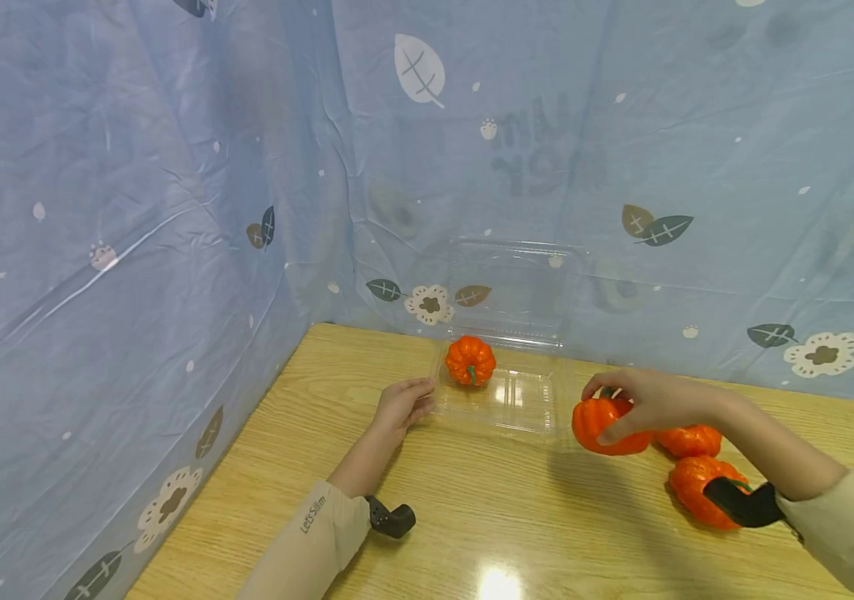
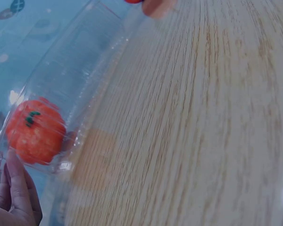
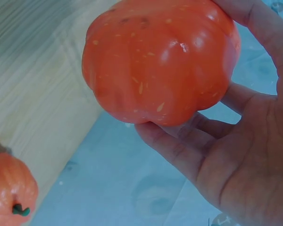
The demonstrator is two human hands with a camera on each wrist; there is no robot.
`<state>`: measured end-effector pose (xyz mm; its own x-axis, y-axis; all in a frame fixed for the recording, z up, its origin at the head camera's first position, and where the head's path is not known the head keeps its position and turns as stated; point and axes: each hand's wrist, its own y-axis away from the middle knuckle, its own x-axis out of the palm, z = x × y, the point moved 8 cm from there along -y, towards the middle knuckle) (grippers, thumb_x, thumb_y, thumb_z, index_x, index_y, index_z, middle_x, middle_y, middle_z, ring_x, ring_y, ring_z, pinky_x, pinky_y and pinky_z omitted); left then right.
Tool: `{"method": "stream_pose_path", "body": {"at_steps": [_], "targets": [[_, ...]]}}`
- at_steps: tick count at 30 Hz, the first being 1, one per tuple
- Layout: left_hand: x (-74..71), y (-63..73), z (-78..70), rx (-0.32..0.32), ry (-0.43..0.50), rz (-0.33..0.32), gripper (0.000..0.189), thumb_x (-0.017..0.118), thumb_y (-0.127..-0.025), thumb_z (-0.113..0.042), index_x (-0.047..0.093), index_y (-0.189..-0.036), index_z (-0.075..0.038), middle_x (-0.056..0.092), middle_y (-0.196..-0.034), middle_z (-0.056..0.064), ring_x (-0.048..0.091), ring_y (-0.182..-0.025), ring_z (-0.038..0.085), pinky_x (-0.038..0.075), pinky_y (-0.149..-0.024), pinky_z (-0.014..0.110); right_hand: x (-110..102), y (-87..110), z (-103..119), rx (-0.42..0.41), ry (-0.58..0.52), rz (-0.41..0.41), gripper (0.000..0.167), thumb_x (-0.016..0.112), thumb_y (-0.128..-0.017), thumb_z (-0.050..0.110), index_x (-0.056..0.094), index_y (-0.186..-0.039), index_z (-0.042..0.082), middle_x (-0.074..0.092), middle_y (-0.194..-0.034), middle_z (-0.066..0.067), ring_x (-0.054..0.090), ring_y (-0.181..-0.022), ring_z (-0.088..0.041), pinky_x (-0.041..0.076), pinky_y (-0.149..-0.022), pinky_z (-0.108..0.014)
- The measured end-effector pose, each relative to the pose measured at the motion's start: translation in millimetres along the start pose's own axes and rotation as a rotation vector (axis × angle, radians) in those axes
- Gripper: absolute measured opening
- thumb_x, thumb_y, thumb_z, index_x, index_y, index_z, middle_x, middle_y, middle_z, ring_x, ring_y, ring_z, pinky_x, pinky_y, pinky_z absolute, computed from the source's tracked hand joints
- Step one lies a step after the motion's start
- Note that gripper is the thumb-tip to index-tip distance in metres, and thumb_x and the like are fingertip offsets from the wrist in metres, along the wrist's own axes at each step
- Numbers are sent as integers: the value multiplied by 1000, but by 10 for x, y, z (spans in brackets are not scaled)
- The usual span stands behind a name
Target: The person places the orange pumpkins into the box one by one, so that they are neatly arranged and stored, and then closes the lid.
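A clear plastic clamshell box (image 1: pixel 497 423) stands at the back of the table, its lid (image 1: pixel 516 283) raised against the curtain. One small orange pumpkin (image 1: pixel 470 360) with a green stem sits in its left part. My left hand (image 1: pixel 402 406) pinches the box's left edge; in the left wrist view the fingers (image 2: pixel 20 188) lie right beside that pumpkin. Right of the box, my right hand (image 1: pixel 640 404) holds a second orange pumpkin (image 1: pixel 597 427) above the table, thumb on the near side. In the right wrist view this pumpkin (image 3: pixel 155 61) shows a smooth, ribbed surface with yellowish flecks.
Two more orange pumpkins, one behind (image 1: pixel 691 440) and one nearer (image 1: pixel 704 492), lie on the wooden table (image 1: pixel 471 517) under the right forearm. A blue patterned curtain (image 1: pixel 516 150) closes off the back and left sides. Each wrist wears a black camera mount.
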<state>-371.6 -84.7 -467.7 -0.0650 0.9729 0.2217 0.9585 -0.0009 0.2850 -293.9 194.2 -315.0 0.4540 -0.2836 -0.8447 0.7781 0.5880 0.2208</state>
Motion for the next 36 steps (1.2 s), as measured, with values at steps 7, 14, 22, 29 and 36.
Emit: {"method": "stream_pose_path", "body": {"at_steps": [7,14,22,29,36], "targets": [[14,8,-7,9,10,8,33,62,-88,-10,58,-114,8,60,-81,2,60,-66,7,54,-61,16,8,-89,80,13,-34,6,50,75,-72,33,56,-112,9,56,-102,-4,53,-90,-20,48,-72,-30],[22,13,-10,12,19,9,31,62,-88,-9,59,-114,8,61,-83,2,59,-64,6,54,-61,16,18,-198,158,-1,-18,-8,49,75,-72,33,57,-111,12,58,-99,-2,55,-91,-20,49,-71,-30],[7,7,-6,3,22,-4,29,63,-87,-10,61,-111,6,61,-82,2,59,-65,7,54,-59,15,39,-346,247,-28,-24,-11,48,75,-73,32,56,-112,11,60,-99,-3,57,-92,-21,52,-68,-26],[2,5,1,-5,22,-5,30,64,-87,-10,60,-112,6,60,-80,1,58,-63,6,53,-59,15,96,-449,334,-42,-65,2,49,75,-74,30,55,-113,10,60,-101,-5,58,-92,-21,54,-69,-28],[0,1,5,-5,2,-10,31,63,-88,-11,60,-113,6,61,-84,1,61,-72,10,54,-63,16,151,-544,456,-72,-87,10,47,75,-74,28,55,-113,10,59,-100,-4,56,-91,-18,52,-70,-27]]}}
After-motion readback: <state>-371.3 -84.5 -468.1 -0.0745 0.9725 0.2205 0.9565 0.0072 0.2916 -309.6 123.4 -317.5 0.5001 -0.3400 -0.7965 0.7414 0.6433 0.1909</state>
